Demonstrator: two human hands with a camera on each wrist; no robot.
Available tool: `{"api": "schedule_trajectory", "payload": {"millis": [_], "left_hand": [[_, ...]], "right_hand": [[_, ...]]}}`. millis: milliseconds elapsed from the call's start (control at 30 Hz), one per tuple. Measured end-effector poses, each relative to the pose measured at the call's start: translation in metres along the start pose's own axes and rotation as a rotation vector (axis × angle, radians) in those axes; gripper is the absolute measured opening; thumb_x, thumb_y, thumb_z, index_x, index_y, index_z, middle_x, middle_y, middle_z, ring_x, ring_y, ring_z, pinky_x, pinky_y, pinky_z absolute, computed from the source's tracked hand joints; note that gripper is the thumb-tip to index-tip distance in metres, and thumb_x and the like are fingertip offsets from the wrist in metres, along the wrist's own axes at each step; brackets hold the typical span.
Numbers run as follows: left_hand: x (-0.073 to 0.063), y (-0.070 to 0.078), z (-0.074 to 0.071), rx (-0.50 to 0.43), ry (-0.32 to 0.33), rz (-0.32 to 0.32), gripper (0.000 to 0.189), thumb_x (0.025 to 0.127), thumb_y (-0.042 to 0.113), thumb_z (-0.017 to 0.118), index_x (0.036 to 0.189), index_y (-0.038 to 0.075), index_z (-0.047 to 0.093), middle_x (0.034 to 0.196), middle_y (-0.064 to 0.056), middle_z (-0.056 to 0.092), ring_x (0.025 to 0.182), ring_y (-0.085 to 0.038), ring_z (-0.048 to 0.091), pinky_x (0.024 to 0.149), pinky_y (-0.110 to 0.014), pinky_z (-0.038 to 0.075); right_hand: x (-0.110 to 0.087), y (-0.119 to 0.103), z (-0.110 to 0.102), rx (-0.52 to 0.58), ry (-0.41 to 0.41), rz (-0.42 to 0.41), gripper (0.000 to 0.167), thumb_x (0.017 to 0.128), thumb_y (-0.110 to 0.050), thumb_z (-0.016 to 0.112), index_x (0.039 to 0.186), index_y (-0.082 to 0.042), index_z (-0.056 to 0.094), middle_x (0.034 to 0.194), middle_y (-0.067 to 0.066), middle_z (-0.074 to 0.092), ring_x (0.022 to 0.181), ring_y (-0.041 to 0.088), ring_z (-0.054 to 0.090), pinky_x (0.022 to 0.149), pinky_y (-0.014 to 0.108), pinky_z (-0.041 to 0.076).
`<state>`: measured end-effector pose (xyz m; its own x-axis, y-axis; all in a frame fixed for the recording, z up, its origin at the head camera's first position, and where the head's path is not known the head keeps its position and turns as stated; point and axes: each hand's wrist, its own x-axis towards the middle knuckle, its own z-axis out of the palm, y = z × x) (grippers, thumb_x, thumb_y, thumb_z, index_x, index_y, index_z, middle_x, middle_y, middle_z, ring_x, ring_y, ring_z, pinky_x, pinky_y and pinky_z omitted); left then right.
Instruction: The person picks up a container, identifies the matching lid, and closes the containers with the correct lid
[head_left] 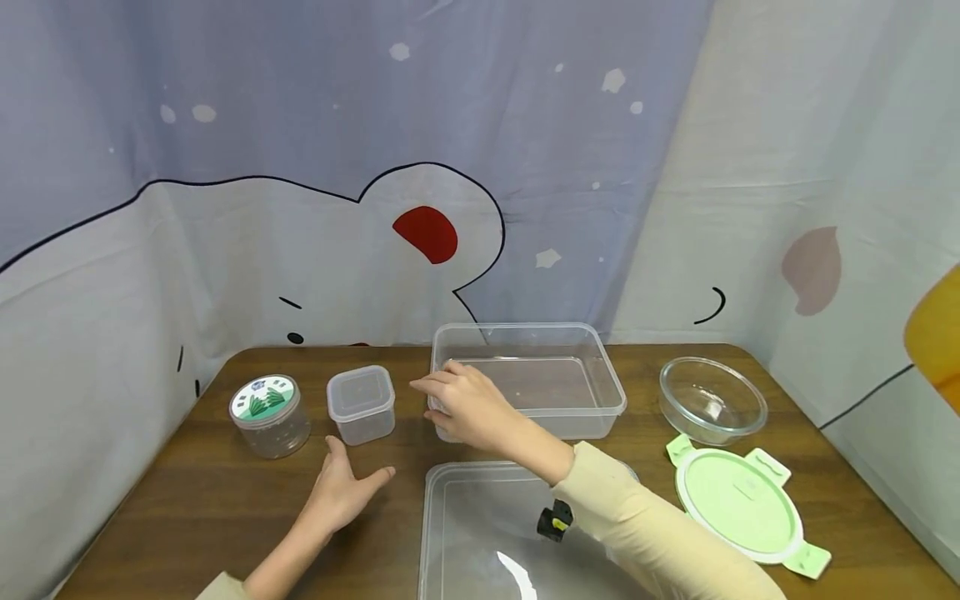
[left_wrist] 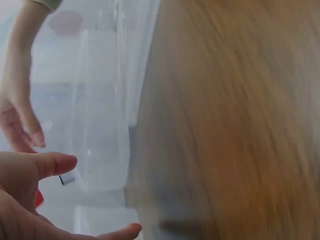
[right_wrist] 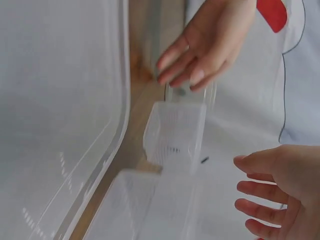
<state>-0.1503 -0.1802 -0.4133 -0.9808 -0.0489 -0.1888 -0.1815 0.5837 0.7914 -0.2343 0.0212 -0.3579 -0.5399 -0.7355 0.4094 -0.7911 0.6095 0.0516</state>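
Since your spread left hand (head_left: 337,493) is just short of the small lidded tub (head_left: 362,410) on the counter (head_left: 187,525), and your loosely spread right hand (head_left: 474,407) is by the large clear container (head_left: 555,425), a sideways sweep could knock either.

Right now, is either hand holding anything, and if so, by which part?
Nothing is held. The left hand is empty near the small tub; the right hand is empty by the big box.
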Motion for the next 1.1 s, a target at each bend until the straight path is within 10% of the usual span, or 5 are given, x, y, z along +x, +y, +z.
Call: {"api": "schedule_trajectory", "payload": {"millis": [200,433,700,1000,1100], "left_hand": [[-0.011,0.013,0.01,-0.061,-0.079,0.002,0.111,0.089,0.03,0.065,0.141,-0.017,-0.02,0.147,-0.045,-0.009,0.136,-0.062,-0.002,0.11,-0.069,0.008],[-0.016,0.03,0.02,-0.097,-0.102,0.141,0.092,0.091,0.022,0.064,0.145,-0.018,0.002,0.149,-0.043,0.012,0.129,-0.059,0.034,0.102,-0.06,0.038],[0.01,0.043,0.03,-0.135,0.019,0.324,0.061,0.089,0.017,0.064,0.141,-0.005,0.041,0.138,-0.025,0.05,0.122,-0.041,0.053,0.094,-0.046,0.052],[0.04,0.055,0.039,-0.051,0.068,0.289,0.068,0.089,0.028,0.066,0.144,-0.001,0.038,0.142,-0.026,0.044,0.12,-0.04,0.055,0.092,-0.049,0.052],[0.043,0.055,0.042,-0.067,0.05,0.304,0.069,0.089,0.025,0.066,0.144,-0.004,0.036,0.142,-0.026,0.043,0.121,-0.041,0.054,0.092,-0.047,0.053]], "right_hand": [[-0.035,0.025,-0.016,0.003,0.059,0.09,0.038,0.081,-0.018,0.077,0.118,-0.013,0.068,0.112,0.0,0.07,0.098,0.019,0.06,0.087,0.034,0.052],[-0.075,0.055,-0.034,-0.006,0.129,0.201,0.038,0.079,-0.018,0.078,0.115,-0.012,0.069,0.111,0.003,0.071,0.09,0.021,0.061,0.075,0.037,0.053],[-0.119,0.097,-0.037,-0.073,0.209,0.394,0.036,0.079,-0.015,0.077,0.113,-0.01,0.069,0.111,0.008,0.069,0.095,0.028,0.061,0.072,0.042,0.055],[-0.152,0.123,-0.03,0.042,0.053,0.669,0.038,0.089,-0.008,0.06,0.124,0.007,0.057,0.121,0.03,0.06,0.107,0.048,0.059,0.087,0.058,0.051],[-0.157,0.13,-0.029,0.123,-0.001,0.724,0.041,0.092,-0.007,0.054,0.128,0.011,0.052,0.089,0.023,0.067,0.074,0.035,0.067,0.069,0.046,0.056]]}}
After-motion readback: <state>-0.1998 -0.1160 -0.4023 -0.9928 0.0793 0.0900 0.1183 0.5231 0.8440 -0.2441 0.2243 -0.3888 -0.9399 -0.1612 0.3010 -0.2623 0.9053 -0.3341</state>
